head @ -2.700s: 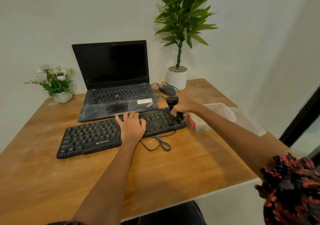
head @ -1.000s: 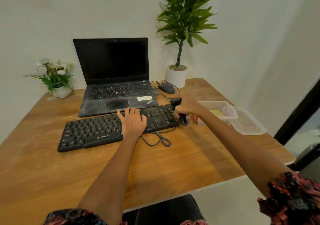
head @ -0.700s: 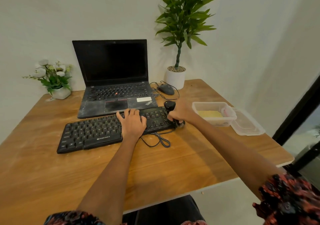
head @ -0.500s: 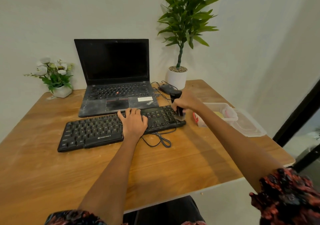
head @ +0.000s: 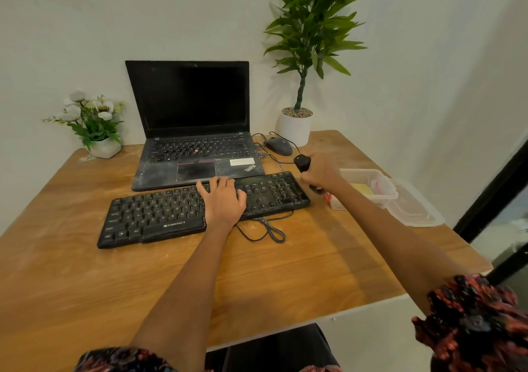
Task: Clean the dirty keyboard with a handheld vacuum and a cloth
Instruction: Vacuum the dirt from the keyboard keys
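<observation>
A dusty black keyboard (head: 160, 217) lies across the middle of the wooden table (head: 285, 271). My left hand (head: 224, 200) rests flat on its keys, right of centre, fingers straight. My right hand (head: 321, 173) grips a small black handheld vacuum (head: 302, 163) upright just off the keyboard's right end, its nozzle down beside the number pad and mostly hidden by my fingers. A yellow cloth (head: 363, 190) lies inside a clear plastic box (head: 384, 183) to the right.
An open dusty laptop (head: 194, 154) stands behind the keyboard. A mouse (head: 278, 145) and cables lie beside it. A tall potted plant (head: 297, 125) and a small flower pot (head: 100, 145) stand at the back. The box lid (head: 417, 211) lies near the right edge.
My right hand has moved the vacuum back and forth around the keyboard's right end, and it now stands just off the right edge. My left hand has stayed on the keys.
</observation>
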